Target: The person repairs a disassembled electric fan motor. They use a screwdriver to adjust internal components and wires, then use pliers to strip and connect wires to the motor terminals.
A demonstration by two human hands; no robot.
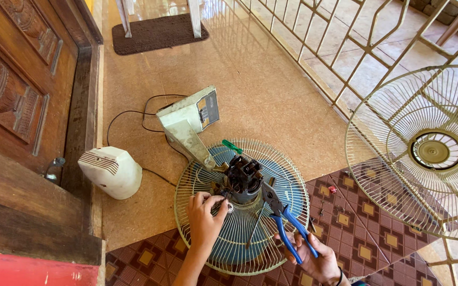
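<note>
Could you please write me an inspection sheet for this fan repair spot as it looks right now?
Surface: glossy tan tiled floor, with a brown patterned mat under the work.
Job's things: exposed dark fan motor standing on a cream wire fan guard laid flat over the blue blades; blue-handled pliers; green-handled screwdriver.
Clutter: white plastic motor cover; cream fan base with control panel; second cream wire guard.
Grippers: left hand fingers parts at the motor's foot; right hand grips the pliers.
Cables: black cord looping on the floor.
Surroundings: carved wooden door, cream metal railing, dark doormat.
</note>
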